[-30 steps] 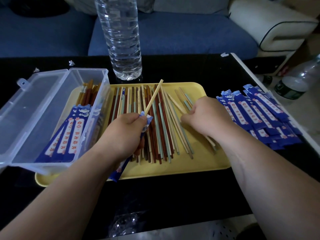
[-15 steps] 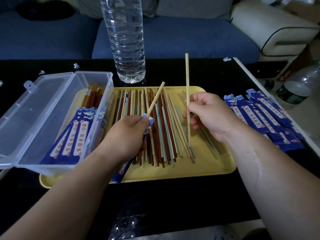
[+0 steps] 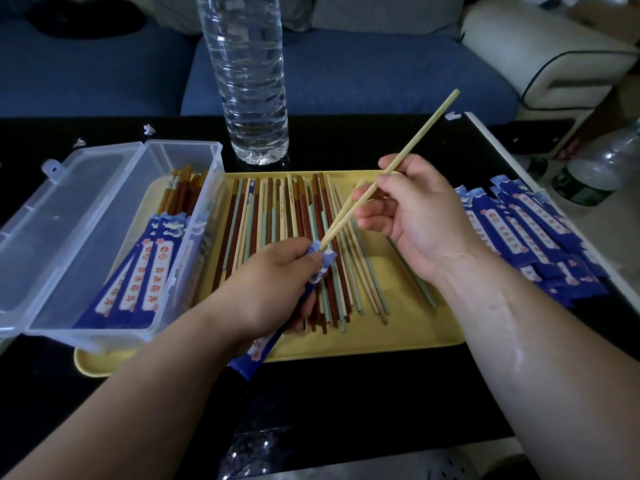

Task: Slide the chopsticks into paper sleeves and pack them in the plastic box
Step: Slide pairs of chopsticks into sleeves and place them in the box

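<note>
Chopstick (image 3: 415, 140) aslant, tip at sleeve (image 3: 320, 263) mouth

The black table (image 3: 346, 393) lies bare at six o'clock, below the yellow tray (image 3: 408, 327). At twelve o'clock a tall water bottle (image 3: 247, 81) blocks the far edge. The open plastic box (image 3: 104, 216) fills nine o'clock; a pile of blue sleeves (image 3: 530, 237) crowds three o'clock. Loose chopsticks (image 3: 298, 244) cover the tray's middle.

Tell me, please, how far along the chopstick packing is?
Early on. Done: a few sleeved pairs lie in the plastic box. In hand: the right hand feeds a chopstick into the sleeve held by the left hand. Left: many loose chopsticks and empty sleeves.
</note>
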